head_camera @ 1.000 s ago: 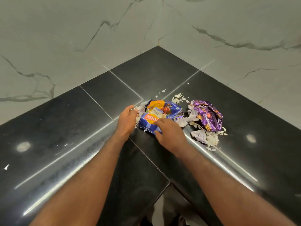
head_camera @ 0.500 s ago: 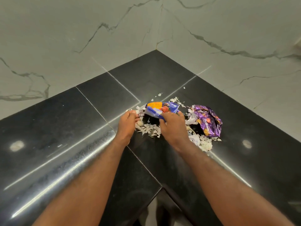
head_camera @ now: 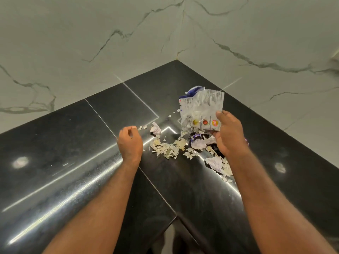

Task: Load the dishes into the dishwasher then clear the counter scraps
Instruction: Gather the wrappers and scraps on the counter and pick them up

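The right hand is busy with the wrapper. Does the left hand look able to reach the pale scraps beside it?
Probably yes. The left hand hovers just left of the scraps, seemingly empty, with nothing between them; the right hand holds the wrapper above the counter, out of the way.

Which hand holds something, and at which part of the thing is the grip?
The right hand holds the snack wrapper by its lower right corner, thumb on the printed side. The left hand holds nothing.
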